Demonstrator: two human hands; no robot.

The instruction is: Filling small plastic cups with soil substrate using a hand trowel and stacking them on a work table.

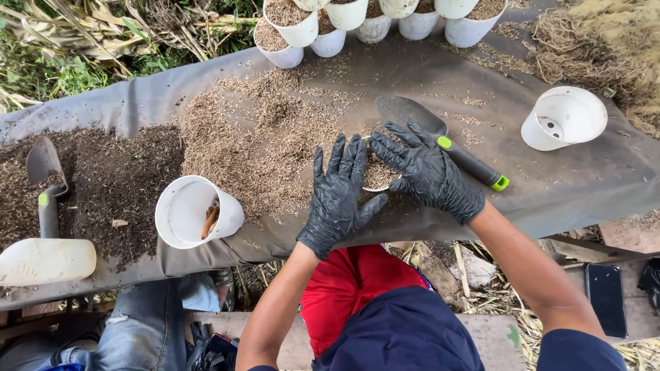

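Note:
Both my hands wear black gloves and rest on a small white pot (378,175) filled with tan husk mix on the grey sheet (584,185). My left hand (338,196) lies flat over the pot's left side, fingers spread. My right hand (426,172) covers its right side, fingers spread over the fill. Most of the pot is hidden under the hands. A trowel (412,113) with a dark blade and a black and green handle lies just beyond my right hand.
A pile of husks (261,137) and a pile of dark soil (117,185) lie left. An empty white pot (196,211) lies tipped, another (564,118) at right. Filled pots (371,20) stand at the back. A second trowel (45,185), a plastic jug (45,261) and a phone (605,299) lie about.

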